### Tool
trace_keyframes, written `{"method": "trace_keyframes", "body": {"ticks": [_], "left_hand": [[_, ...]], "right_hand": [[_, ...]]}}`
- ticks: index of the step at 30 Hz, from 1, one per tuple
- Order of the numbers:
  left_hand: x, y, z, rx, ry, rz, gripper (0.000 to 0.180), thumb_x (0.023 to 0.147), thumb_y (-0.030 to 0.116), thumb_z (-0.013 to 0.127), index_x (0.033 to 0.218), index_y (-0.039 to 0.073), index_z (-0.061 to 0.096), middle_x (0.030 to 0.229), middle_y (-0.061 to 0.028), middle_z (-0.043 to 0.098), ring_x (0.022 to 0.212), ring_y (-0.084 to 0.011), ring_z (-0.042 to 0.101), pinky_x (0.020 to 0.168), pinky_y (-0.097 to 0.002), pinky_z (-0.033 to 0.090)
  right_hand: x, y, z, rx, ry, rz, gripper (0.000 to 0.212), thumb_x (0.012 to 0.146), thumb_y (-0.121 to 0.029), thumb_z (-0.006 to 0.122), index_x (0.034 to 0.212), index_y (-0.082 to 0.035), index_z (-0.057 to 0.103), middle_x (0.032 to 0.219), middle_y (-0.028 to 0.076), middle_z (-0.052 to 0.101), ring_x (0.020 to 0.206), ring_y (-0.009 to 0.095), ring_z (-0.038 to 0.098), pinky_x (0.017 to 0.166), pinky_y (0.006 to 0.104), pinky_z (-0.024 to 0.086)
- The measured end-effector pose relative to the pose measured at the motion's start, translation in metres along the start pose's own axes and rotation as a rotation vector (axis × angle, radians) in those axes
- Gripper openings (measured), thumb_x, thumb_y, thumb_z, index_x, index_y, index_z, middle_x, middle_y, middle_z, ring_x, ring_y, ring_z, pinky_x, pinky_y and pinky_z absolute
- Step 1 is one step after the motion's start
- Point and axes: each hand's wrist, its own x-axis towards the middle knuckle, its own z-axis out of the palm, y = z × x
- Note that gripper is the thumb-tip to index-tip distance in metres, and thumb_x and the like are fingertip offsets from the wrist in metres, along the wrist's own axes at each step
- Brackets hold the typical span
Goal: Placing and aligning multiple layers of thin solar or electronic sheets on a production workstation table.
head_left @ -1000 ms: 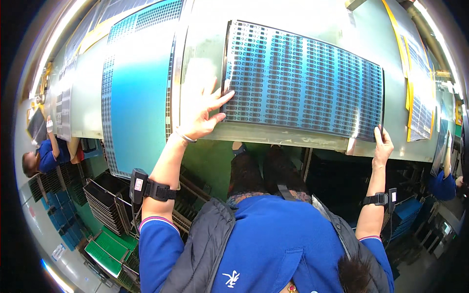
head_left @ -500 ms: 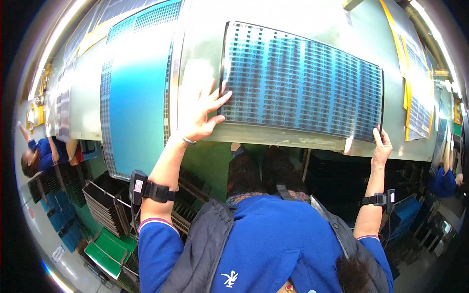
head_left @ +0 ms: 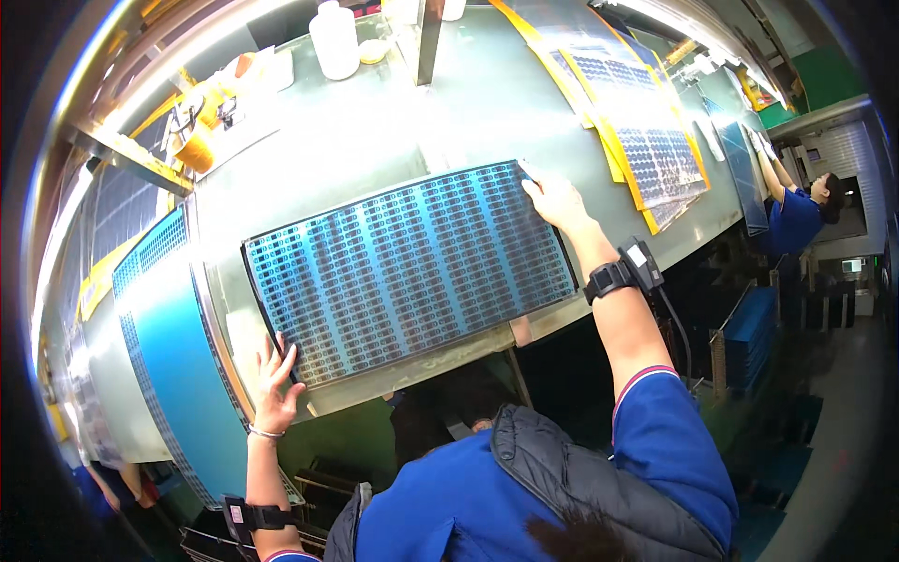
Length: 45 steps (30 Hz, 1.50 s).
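A rectangular blue panel with rows of small dark printed shapes and dark edges lies on the pale worktable. At its near left corner is my left hand, fingers spread along the edge and thumb apart. My right hand is at the far right corner, its bent fingers closed on the edge; the thumb is not clear.
Left of the panel, a larger blue sheet overhangs the table. Yellow-edged patterned films lie at the right. A white bottle, a metal post and an orange tape roll stand behind. A co-worker works at far right.
My right hand has gone from the panel's near right corner to its far right corner. My left hand has slid down the left edge to the near corner. The view has turned.
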Motion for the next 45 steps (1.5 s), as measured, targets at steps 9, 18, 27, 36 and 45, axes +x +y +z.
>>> {"method": "trace_keyframes", "body": {"ticks": [9,18,27,36,45], "left_hand": [[0.003,0.008,-0.001,-0.035,0.039,-0.023,0.075,0.062,-0.006,0.067,0.133,0.008,0.047,0.149,-0.0140,0.026,0.141,-0.0337,0.012,0.113,-0.0490,0.007],[0.003,0.009,-0.002,-0.042,0.028,-0.029,0.077,0.062,-0.008,0.064,0.135,0.009,0.045,0.149,-0.0139,0.025,0.142,-0.0300,0.009,0.113,-0.0476,0.006],[-0.012,0.013,0.008,0.319,-0.007,-0.071,0.076,0.076,0.004,0.062,0.143,0.002,0.025,0.150,-0.0190,0.019,0.141,-0.0309,0.013,0.114,-0.0457,0.006],[0.120,0.007,0.007,0.441,0.479,-0.096,0.052,0.092,0.021,0.048,0.136,-0.004,0.035,0.142,-0.0210,0.034,0.131,-0.0343,0.033,0.108,-0.0438,0.025],[0.139,-0.034,0.011,0.458,0.615,-0.165,0.048,0.092,0.021,0.044,0.135,-0.001,0.039,0.141,-0.0172,0.038,0.132,-0.0300,0.033,0.110,-0.0397,0.022]], "right_hand": [[0.012,-0.011,-0.003,-0.104,-0.089,0.246,0.039,0.092,-0.031,0.046,0.131,-0.026,0.049,0.101,0.019,0.062,0.098,0.035,0.058,0.087,0.0436,0.045],[0.012,-0.009,-0.001,-0.133,-0.034,0.200,0.038,0.092,-0.031,0.045,0.129,-0.025,0.051,0.098,0.019,0.063,0.094,0.035,0.060,0.084,0.0436,0.047],[0.011,-0.038,0.003,-0.464,0.053,0.115,0.035,0.090,-0.030,0.050,0.123,-0.019,0.053,0.108,0.016,0.055,0.106,0.034,0.048,0.091,0.0453,0.039],[-0.001,-0.021,0.049,-0.257,0.355,-0.037,0.049,0.090,-0.034,0.052,0.129,-0.005,0.049,0.127,0.012,0.045,0.117,0.030,0.037,0.101,0.0408,0.031],[-0.075,0.027,-0.003,0.056,-0.105,-0.172,0.106,0.057,-0.057,0.077,0.144,-0.019,0.031,0.151,0.013,0.016,0.139,0.034,0.008,0.113,0.0475,0.004]]}}
